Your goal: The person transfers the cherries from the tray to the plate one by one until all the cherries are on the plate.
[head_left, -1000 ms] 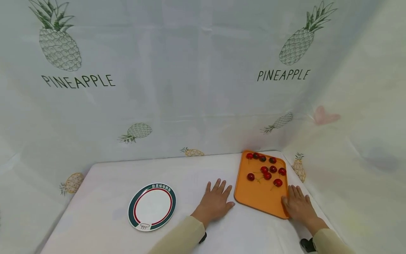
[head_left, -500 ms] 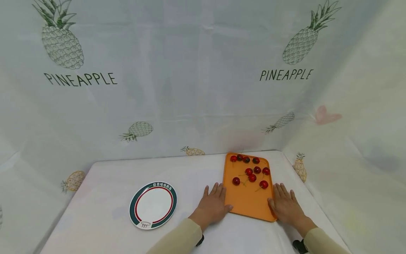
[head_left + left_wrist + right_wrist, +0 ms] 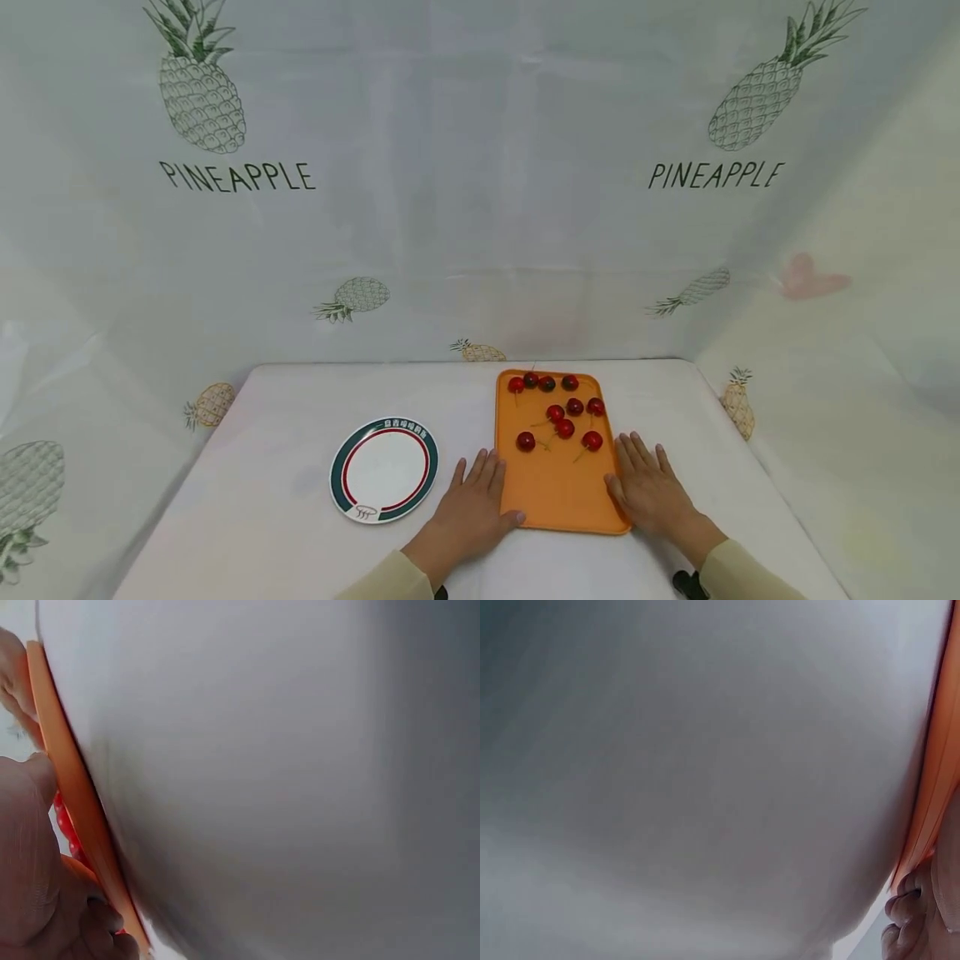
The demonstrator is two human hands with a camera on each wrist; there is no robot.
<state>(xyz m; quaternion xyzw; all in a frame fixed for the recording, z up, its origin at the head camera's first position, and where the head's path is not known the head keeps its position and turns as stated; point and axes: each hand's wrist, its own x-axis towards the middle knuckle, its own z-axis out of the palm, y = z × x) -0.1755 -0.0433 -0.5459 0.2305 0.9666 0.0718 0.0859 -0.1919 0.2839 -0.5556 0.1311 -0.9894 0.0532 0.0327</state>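
Observation:
An orange tray lies on the white table, between my two hands. Several dark red cherries, some with stems, are spread over its far half. Along the tray's left side my left hand has its fingers extended, thumb at the near left corner. My right hand lies against the right side, fingers straight and thumb over the rim. Both wrist views catch the tray's edge from low down, with the left fingers and right fingers beside it.
A white plate with a green and red rim sits left of my left hand. Behind the table hangs a pale curtain printed with pineapples, and it continues down both sides.
The tray with the cherries has moved left across the table, both hands travelling with it. My left hand, earlier apart from the tray, now meets its side. The head view has shifted slightly.

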